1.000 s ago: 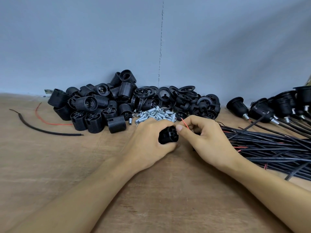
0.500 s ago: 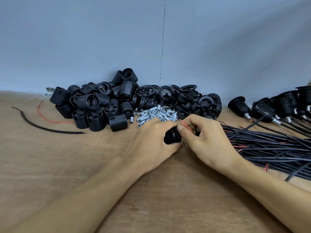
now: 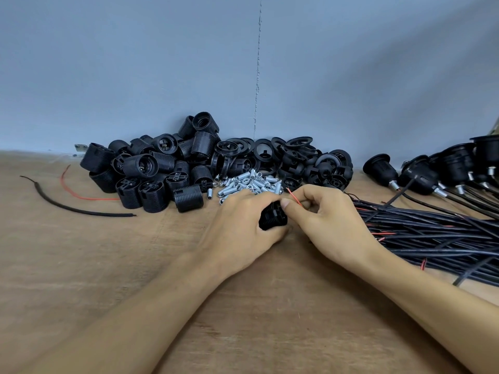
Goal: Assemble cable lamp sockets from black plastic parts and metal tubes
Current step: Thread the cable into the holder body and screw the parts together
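My left hand (image 3: 240, 228) grips a black ribbed socket body (image 3: 272, 217) just above the wooden table, its fingers curled round it. My right hand (image 3: 326, 220) pinches a thin red wire (image 3: 294, 197) whose tip sticks up beside the socket; its thumb touches the socket's top. A heap of black socket bodies (image 3: 162, 171) lies at the back left, black rings and caps (image 3: 291, 160) at the back middle. Small metal threaded tubes (image 3: 251, 183) are piled just beyond my hands.
A bundle of black cables (image 3: 432, 233) with red wire ends runs off to the right. Finished sockets on cables (image 3: 437, 168) lie at the back right. A loose black cable (image 3: 70, 206) and a red wire (image 3: 78, 193) lie at the left. A blue-grey wall stands behind.
Both hands have stayed together over the socket, shifting only slightly. The socket has turned a little in my left hand, and the red wire remains pinched in my right.
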`<state>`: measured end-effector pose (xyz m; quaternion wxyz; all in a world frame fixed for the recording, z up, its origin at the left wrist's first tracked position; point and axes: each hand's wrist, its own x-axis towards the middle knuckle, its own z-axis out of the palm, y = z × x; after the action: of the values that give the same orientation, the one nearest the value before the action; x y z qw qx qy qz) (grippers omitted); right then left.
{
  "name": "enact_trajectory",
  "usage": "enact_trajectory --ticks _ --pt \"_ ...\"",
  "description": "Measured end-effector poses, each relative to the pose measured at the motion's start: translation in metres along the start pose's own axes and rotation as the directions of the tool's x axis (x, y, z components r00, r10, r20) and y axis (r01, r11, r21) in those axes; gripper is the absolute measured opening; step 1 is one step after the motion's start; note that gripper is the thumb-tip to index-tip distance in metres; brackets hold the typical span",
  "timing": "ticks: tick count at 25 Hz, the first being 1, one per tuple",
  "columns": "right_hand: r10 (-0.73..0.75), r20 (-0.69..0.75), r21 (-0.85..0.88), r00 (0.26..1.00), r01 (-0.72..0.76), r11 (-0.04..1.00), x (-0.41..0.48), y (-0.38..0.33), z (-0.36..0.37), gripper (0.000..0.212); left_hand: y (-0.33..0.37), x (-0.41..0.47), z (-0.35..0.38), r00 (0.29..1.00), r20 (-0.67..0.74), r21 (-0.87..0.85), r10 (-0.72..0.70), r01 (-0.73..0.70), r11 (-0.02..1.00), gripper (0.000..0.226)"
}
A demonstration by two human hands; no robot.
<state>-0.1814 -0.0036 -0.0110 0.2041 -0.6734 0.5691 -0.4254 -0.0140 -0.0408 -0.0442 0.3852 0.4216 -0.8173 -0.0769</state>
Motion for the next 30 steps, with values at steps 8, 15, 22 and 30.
enact_trajectory --ticks 8,15,22,30 --pt "-0.091 -0.053 0.012 0.994 0.091 0.996 -0.0005 0.0069 0.0001 0.01 -0.0064 0.0026 0.0027 0.999 0.018 -0.014 -0.033 0.033 0.999 0.033" --pt "-0.31 -0.031 -0.216 0.95 0.297 0.93 -0.0004 0.0072 -0.0029 0.003 -0.0045 0.0026 -0.0001 0.999 0.048 -0.055 0.008 -0.006 0.998 0.022" --pt "-0.11 -0.017 -0.074 0.994 0.109 0.991 -0.0011 0.0019 0.0005 0.012 -0.0013 0.0008 -0.0017 0.998 0.069 -0.033 -0.014 0.017 0.999 0.029" --pt "-0.08 -0.012 -0.032 0.997 0.08 0.996 -0.0033 0.0021 0.0033 0.013 0.0008 0.0 -0.0013 0.998 0.056 -0.023 -0.016 0.017 1.0 0.035"
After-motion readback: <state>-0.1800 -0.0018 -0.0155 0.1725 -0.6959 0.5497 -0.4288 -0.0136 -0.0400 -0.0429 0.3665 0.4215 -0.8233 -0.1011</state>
